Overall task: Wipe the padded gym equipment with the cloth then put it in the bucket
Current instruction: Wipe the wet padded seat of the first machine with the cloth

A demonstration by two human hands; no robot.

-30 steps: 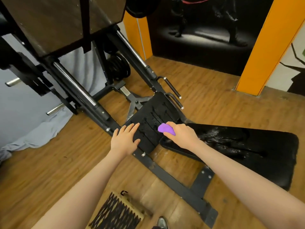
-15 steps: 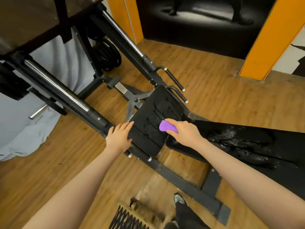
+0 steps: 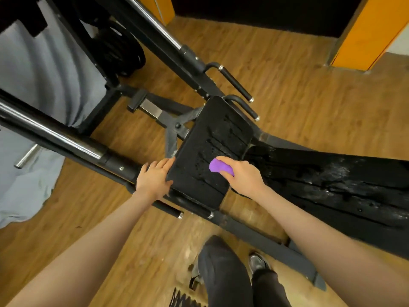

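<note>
Nearest us, our dark trouser leg (image 3: 223, 273) and shoe (image 3: 257, 262) stand on the wood floor (image 3: 287, 96), just short of the black seat pad (image 3: 212, 151). On that pad our right hand (image 3: 242, 176) clenches the purple cloth (image 3: 220, 167) — pressed to its wet surface. Our left hand (image 3: 155, 179) lies with relaxed fingers on the pad's left edge. Right of the pad stretches the wet back pad (image 3: 332, 185); beyond it — chrome rails (image 3: 159, 32) and weight plates (image 3: 124, 52).
</note>
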